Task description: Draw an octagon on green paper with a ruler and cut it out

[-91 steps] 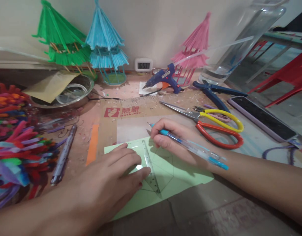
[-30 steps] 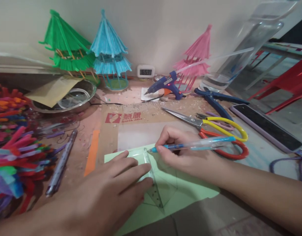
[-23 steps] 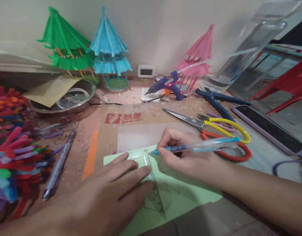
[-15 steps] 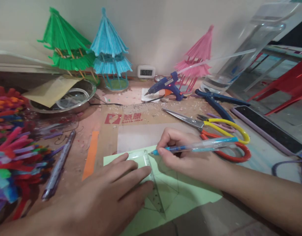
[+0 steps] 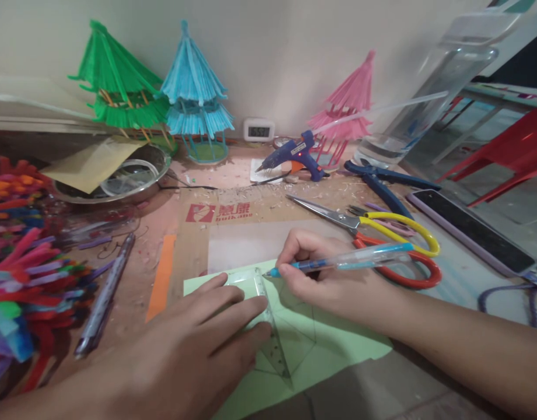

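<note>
Your left hand lies flat with fingers spread, its grip released, pressing the clear ruler down on the green paper at the near edge of the table. Your right hand has its grip clenched around the blue pen, whose tip touches the paper right at the ruler's far end (pencil lines already cross the sheet). The scissors lie just beyond your right hand, with the glue gun farther back.

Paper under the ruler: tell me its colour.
Light green. The paper shows best in the head view, under the clear ruler pressed by the left hand.
</note>
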The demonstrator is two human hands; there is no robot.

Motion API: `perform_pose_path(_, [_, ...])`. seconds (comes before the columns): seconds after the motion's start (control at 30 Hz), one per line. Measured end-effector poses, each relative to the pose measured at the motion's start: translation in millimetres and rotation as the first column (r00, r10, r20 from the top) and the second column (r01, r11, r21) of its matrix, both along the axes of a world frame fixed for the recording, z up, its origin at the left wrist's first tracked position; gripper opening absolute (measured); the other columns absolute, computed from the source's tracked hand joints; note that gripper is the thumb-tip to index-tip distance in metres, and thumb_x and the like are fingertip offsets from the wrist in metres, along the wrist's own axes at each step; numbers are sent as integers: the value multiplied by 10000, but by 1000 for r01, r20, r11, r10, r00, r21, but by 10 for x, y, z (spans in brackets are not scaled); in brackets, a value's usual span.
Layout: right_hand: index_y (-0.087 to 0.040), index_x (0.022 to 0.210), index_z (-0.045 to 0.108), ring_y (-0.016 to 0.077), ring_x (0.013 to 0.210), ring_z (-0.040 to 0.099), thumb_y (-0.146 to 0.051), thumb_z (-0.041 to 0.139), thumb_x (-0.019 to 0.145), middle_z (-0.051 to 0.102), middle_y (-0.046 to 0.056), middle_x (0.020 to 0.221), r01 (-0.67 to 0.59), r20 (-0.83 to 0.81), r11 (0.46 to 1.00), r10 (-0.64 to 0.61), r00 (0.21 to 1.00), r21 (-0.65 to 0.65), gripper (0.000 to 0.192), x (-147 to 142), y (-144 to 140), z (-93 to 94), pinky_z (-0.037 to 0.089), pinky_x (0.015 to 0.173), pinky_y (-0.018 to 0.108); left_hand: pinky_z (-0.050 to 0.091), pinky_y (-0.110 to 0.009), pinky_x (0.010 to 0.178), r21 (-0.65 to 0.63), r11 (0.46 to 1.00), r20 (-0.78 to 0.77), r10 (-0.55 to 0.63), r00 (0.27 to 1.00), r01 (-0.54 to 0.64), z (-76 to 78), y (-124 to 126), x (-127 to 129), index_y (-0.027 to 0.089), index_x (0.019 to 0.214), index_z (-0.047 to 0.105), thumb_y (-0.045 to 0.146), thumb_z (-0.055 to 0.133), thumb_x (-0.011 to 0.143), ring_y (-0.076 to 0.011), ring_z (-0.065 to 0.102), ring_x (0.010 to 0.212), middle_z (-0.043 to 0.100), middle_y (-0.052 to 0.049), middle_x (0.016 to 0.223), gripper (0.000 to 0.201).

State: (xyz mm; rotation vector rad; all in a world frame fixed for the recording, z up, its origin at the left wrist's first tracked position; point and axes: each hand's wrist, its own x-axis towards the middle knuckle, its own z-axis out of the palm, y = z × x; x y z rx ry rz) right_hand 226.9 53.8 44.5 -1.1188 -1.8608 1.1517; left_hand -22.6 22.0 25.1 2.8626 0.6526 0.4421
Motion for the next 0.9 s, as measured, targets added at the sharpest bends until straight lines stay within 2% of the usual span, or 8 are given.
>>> perform_pose_path(0.1, [-226, 745, 483, 95, 521, 433, -208, 550, 814, 491, -60, 609, -3, 10, 1000, 3, 1000, -11, 98, 0, -2, 1, 315, 473, 216, 360, -278, 1213, 11, 1000, -7, -3, 1000, 3, 16, 11, 5, 328, 1393, 553, 85, 413, 972, -127, 546, 1318, 640, 59, 1388, 507])
perform_pose_path(0.2, [-225, 744, 483, 98, 536, 442, -197, 559, 811, 499, -56, 618, -3, 21, 1000, 4, 1000, -9, 106, -1, -5, 5, 326, 489, 218, 353, -309, 1221, 34, 999, -35, -6, 999, 7, 52, 8, 75, 299, 1325, 595, 64, 402, 965, -138, 553, 1307, 664, 28, 1342, 470])
perform_pose_path(0.37, [-226, 751, 489, 102, 528, 449, -216, 549, 813, 506, -53, 612, -8, 12, 1000, 9, 1000, -24, 87, 0, -6, 2, 327, 480, 219, 394, -322, 1179, 61, 997, -70, 58, 996, -54, 75, -5, 216, 266, 1179, 658, 69, 357, 973, -158, 632, 1138, 717, 6, 1145, 415])
perform_pose_path(0.47, [-225, 747, 487, 102, 522, 443, -215, 542, 811, 497, -56, 610, -9, 7, 1000, 9, 1000, -7, 85, -1, -8, -3, 322, 476, 222, 414, -304, 1153, 84, 996, -48, 31, 998, -27, 128, 3, 230, 252, 1139, 670, 92, 319, 999, -156, 651, 1045, 724, 13, 1139, 410])
perform_pose_path(0.53, [-224, 743, 487, 102, 526, 441, -215, 540, 809, 490, -57, 613, -1, 14, 1000, 1, 1000, 0, 85, -4, -9, -4, 322, 479, 223, 401, -302, 1167, 87, 996, -38, 13, 999, -9, 169, 11, 213, 246, 1125, 676, 89, 288, 1002, -151, 650, 1054, 731, 16, 1134, 436])
perform_pose_path(0.7, [-225, 751, 482, 98, 520, 425, -222, 542, 812, 489, -59, 611, -5, 8, 1000, 6, 1000, -19, 86, -11, -4, -5, 313, 474, 217, 409, -315, 1177, 22, 999, -53, 29, 998, -28, 164, 7, 120, 296, 1210, 677, 125, 353, 1009, -155, 626, 1173, 725, 27, 1187, 419])
perform_pose_path(0.9, [-231, 750, 481, 99, 521, 431, -225, 562, 805, 492, -61, 607, -8, 7, 999, 8, 1000, -46, 99, -8, -6, 0, 312, 473, 217, 448, -271, 1141, -36, 999, -53, 18, 998, -20, 101, -10, 37, 379, 1273, 662, 154, 437, 1004, -142, 622, 1208, 698, 66, 1271, 417])
